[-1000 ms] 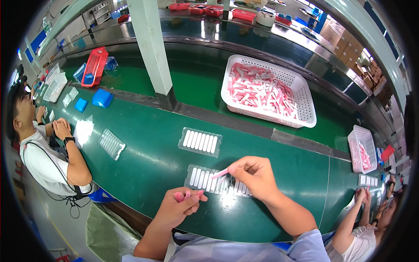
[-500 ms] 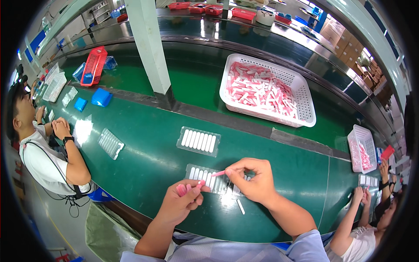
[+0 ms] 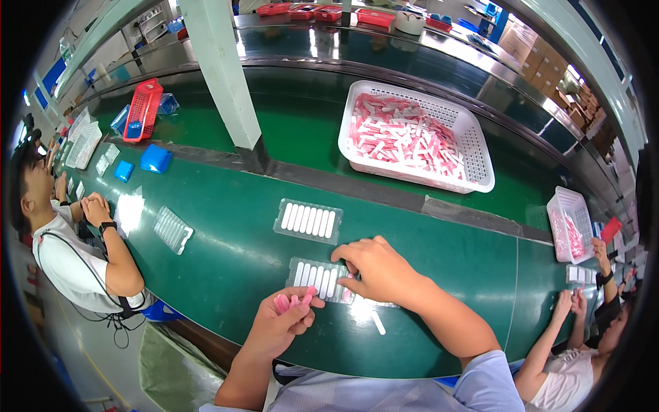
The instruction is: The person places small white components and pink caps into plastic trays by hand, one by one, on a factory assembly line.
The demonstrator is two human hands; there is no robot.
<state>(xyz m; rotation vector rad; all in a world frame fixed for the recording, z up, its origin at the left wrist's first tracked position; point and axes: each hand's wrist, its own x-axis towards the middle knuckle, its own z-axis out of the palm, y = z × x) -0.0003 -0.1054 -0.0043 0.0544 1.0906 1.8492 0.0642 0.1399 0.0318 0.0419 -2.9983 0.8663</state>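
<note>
My left hand (image 3: 280, 324) is closed around a few small pink sticks (image 3: 294, 301) just below a clear blister tray (image 3: 316, 277) of white sticks on the green belt. My right hand (image 3: 376, 269) rests on the right end of that tray, fingertips pressing a pink-tipped stick (image 3: 351, 280) into it. A loose white stick (image 3: 377, 323) lies on the belt below my right wrist. A second filled clear tray (image 3: 309, 220) lies a little farther up the belt.
A large white basket (image 3: 480, 158) of pink and white sticks stands beyond the belt, a smaller one (image 3: 566, 230) at right. A pillar (image 3: 223, 75) rises at centre left. A seated person (image 3: 75, 254) works at left, another (image 3: 583, 343) at right. Another clear tray (image 3: 173, 229) lies leftward.
My right hand has dropped from holding a pink stick above the tray to pressing down on the tray's right end. My left hand has moved slightly right, closer to the tray.
</note>
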